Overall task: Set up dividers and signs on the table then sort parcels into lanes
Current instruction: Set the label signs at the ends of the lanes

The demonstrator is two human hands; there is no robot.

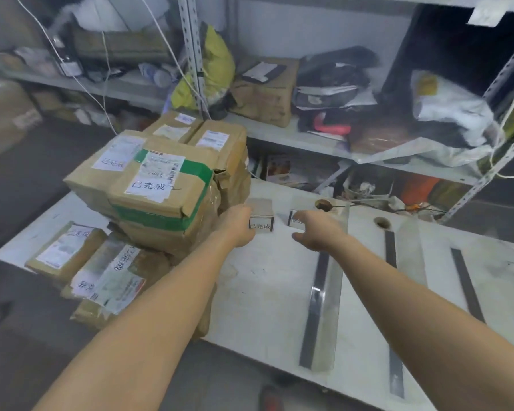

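My left hand [236,225] grips the left edge of a small white sign block [261,216] printed with black characters, standing on the white table [261,280]. My right hand [316,231] curls around a second small sign [294,221] just to the right; its fingers hide most of that sign. A clear divider on a dark base [324,292] runs front to back right of my hands, with two more dark-based dividers [390,253] [466,283] farther right. A stack of taped brown parcels [161,185] with white labels sits on the table's left side.
Flat labelled parcels [66,250] lie at the table's left front corner. Two round cable holes [324,204] [382,222] pierce the table's far edge. Metal shelving [309,137] crammed with boxes and bags stands behind the table. Grey floor lies to the left.
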